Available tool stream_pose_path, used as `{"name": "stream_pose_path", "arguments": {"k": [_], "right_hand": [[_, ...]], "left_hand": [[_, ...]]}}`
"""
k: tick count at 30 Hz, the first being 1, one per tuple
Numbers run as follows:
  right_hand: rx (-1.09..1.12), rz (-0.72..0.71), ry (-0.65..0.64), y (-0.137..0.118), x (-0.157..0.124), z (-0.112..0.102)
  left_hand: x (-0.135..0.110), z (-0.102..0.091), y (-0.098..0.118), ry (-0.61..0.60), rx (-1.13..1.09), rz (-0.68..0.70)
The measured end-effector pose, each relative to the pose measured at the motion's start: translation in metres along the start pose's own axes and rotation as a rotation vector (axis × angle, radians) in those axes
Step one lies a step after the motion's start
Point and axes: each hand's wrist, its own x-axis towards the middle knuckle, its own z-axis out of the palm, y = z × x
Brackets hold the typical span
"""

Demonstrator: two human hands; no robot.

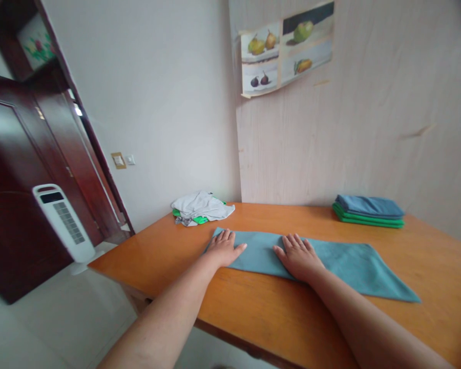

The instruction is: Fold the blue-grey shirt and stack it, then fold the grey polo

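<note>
A teal cloth (349, 264), possibly a folded garment, lies flat in a long strip across the wooden table. On its left end rests my left hand (225, 248), palm down with the fingers stretched out. My right hand (297, 256) presses flat near the middle of the strip, fingers spread. Neither hand grips the fabric. The cloth's right end widens into a slanted corner toward the table's front right.
A crumpled pile of grey and green cloths (203, 207) sits at the table's back left. Folded blue and green cloths (369, 210) are stacked at the back right. The orange-brown table (169, 261) meets the wall. A white tower fan (65, 225) stands left, by a dark red door.
</note>
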Motion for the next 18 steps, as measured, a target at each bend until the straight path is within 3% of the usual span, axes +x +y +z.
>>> {"name": "stream_pose_path", "arguments": {"k": [6,15,18], "right_hand": [[-0.004,0.0,0.007,0.0,0.001,0.003],[0.0,-0.008,0.007,0.0,-0.001,0.001],[-0.006,-0.005,0.002,-0.001,-0.001,0.0]], "left_hand": [[0.007,-0.008,-0.008,0.006,-0.026,-0.004],[0.008,0.0,-0.018,0.028,-0.019,-0.054],[0.009,-0.004,-0.018,0.026,-0.134,-0.069]]}}
